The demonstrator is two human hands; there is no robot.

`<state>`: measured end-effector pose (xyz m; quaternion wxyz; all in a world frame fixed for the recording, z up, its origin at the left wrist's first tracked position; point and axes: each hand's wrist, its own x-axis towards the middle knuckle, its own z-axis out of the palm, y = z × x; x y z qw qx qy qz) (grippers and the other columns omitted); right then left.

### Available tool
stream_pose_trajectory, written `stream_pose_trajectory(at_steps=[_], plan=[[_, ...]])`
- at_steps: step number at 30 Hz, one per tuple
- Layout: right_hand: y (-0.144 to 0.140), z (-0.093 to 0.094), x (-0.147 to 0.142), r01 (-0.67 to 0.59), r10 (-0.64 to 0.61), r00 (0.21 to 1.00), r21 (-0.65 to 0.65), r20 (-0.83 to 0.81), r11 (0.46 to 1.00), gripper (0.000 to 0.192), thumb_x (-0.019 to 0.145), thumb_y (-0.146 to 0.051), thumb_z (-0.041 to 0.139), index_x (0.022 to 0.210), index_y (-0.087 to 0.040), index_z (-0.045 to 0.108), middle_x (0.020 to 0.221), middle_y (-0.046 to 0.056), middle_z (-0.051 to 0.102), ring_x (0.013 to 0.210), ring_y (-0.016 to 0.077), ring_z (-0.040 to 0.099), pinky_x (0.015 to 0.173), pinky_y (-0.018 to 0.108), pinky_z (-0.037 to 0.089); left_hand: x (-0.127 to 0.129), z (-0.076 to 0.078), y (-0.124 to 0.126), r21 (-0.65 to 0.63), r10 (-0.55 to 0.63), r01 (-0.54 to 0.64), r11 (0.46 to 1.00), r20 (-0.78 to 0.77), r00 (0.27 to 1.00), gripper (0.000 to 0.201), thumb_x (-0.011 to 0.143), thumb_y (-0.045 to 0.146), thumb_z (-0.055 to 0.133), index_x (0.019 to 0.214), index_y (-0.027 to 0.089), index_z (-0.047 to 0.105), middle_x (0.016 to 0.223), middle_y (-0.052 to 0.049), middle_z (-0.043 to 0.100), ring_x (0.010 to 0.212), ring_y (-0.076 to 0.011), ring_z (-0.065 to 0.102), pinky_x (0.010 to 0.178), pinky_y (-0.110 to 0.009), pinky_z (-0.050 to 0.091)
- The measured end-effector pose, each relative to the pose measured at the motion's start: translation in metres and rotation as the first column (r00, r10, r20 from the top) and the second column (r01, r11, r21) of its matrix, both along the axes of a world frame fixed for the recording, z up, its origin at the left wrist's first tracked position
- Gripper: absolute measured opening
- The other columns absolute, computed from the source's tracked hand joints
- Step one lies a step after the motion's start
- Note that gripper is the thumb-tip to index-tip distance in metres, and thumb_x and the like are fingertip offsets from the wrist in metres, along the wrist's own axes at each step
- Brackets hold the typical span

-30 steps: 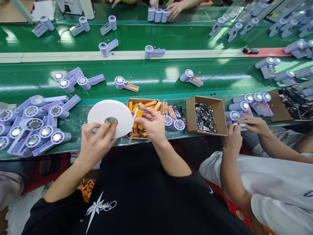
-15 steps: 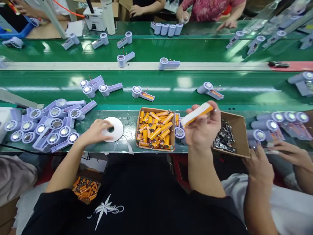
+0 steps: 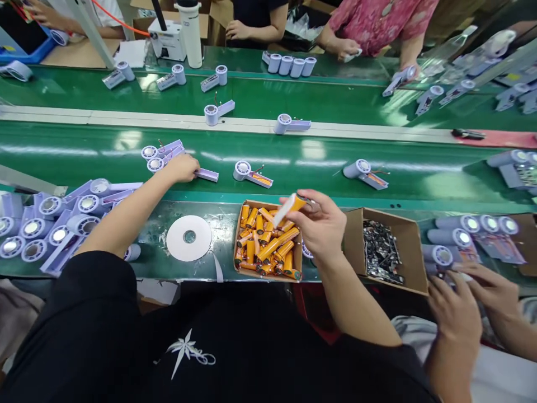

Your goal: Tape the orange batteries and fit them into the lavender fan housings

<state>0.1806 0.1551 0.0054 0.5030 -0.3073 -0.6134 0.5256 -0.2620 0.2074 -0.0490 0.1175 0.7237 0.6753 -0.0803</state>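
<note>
My left hand [image 3: 183, 167] is out over the green belt, its fingers closed on a lilac handheld fan body; the fan's round head is hidden beneath the hand and its handle [image 3: 208, 174] sticks out to the right. My right hand [image 3: 323, 226] grips an orange battery [image 3: 298, 202] with a strip of white tape along it, above a cardboard box [image 3: 237, 266] of orange batteries. A flat roll of white tape [image 3: 176, 238] lies on the bench between my arms, its loose end hanging over the front edge.
Lilac fan bodies [image 3: 36, 226] are piled at the left, and several more sit on the belt [image 3: 293, 190]. A box [image 3: 413, 252] of small dark parts stands to the right, near a co-worker's hands [image 3: 455, 302]. Other people work across the belt.
My left hand has left the tape roll and reached forward onto a fan on the belt, whose handle has swung towards me. My right hand has moved left with the battery, over the battery box.
</note>
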Motion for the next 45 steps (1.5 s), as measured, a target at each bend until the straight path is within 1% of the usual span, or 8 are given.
stream_pose_trajectory(at_steps=[5,9,16,22,27,30,39,45], plan=[[0.084,-0.015,-0.121,-0.200,0.157,0.942,0.122,0.295,0.972,0.043,0.083,-0.037,0.097,0.119,-0.024,0.077,0.103,0.001,0.087,0.102,0.0246,0.087,0.101,0.042,0.070,-0.008,0.006,0.004,-0.005,0.128,-0.128,0.992,0.125,0.984,0.036,0.100,0.048,0.061,0.119,0.029,0.084,0.122,-0.003,0.086,0.113,-0.0258,0.076,0.097,-0.030,0.051],[0.125,-0.039,-0.205,-0.352,0.117,0.682,0.184,0.722,0.918,0.040,0.093,-0.026,0.088,0.131,-0.020,0.075,0.110,0.006,0.088,0.109,0.0276,0.084,0.103,0.040,0.063,0.003,0.002,0.002,0.066,0.195,-0.208,0.976,0.166,0.967,0.034,0.106,0.042,0.055,0.125,0.028,0.079,0.121,-0.006,0.085,0.114,-0.0276,0.076,0.097,-0.033,0.049],[0.124,-0.049,-0.217,-0.613,-0.068,0.225,0.196,0.972,0.766,0.040,0.111,-0.042,0.068,0.147,-0.025,0.072,0.120,0.015,0.086,0.112,0.0362,0.080,0.096,0.042,0.057,0.023,-0.007,0.009,0.112,0.226,-0.254,0.961,0.215,0.950,0.026,0.105,0.035,0.059,0.120,0.025,0.078,0.118,-0.009,0.084,0.114,-0.0312,0.074,0.099,-0.037,0.049],[0.110,-0.050,-0.228,-0.710,-0.091,0.048,0.098,0.995,0.697,0.050,0.114,-0.050,0.060,0.154,-0.022,0.071,0.135,0.025,0.080,0.121,0.0424,0.078,0.098,0.049,0.058,0.031,-0.013,0.009,0.115,0.240,-0.270,0.956,0.227,0.944,0.028,0.105,0.031,0.054,0.119,0.024,0.078,0.119,-0.010,0.084,0.117,-0.0317,0.073,0.099,-0.039,0.049],[0.125,-0.045,-0.221,-0.740,0.068,0.081,0.014,0.994,0.673,0.049,0.116,-0.043,0.056,0.155,-0.018,0.071,0.147,0.020,0.078,0.132,0.0382,0.075,0.113,0.049,0.055,0.047,-0.005,0.019,0.087,0.292,-0.318,0.944,0.227,0.929,0.032,0.106,0.029,0.054,0.127,0.023,0.077,0.126,-0.012,0.082,0.121,-0.0330,0.072,0.104,-0.042,0.051],[0.129,-0.023,-0.191,-0.625,0.133,0.237,0.046,0.962,0.779,0.053,0.115,-0.022,0.051,0.167,-0.014,0.059,0.159,0.017,0.072,0.141,0.0320,0.072,0.123,0.046,0.050,0.069,0.014,0.001,0.195,0.251,-0.300,0.934,0.243,0.937,0.045,0.107,0.026,0.054,0.150,0.016,0.065,0.147,-0.019,0.074,0.137,-0.0324,0.065,0.115,-0.045,0.048],[-0.004,0.026,0.020,-0.490,0.289,0.642,0.090,0.710,0.867,0.030,0.109,-0.040,0.065,0.125,-0.025,0.086,0.121,0.007,0.089,0.110,0.0258,0.084,0.099,0.041,0.066,0.085,-0.014,-0.276,0.195,-0.147,0.130,0.972,0.079,0.986,0.057,0.093,0.046,0.081,0.144,0.025,0.071,0.163,-0.017,0.065,0.155,-0.0459,0.053,0.126,-0.063,0.047],[-0.099,-0.002,0.012,-0.457,0.492,0.655,-0.218,0.574,0.863,0.050,0.097,-0.055,0.085,0.133,-0.020,0.081,0.090,0.003,0.087,0.066,0.0162,0.075,0.068,0.028,0.059,0.123,-0.003,-0.306,0.626,-0.155,0.064,0.777,0.093,0.984,0.051,0.093,0.039,0.086,0.137,0.022,0.067,0.150,-0.022,0.067,0.148,-0.0444,0.057,0.123,-0.062,0.051]])
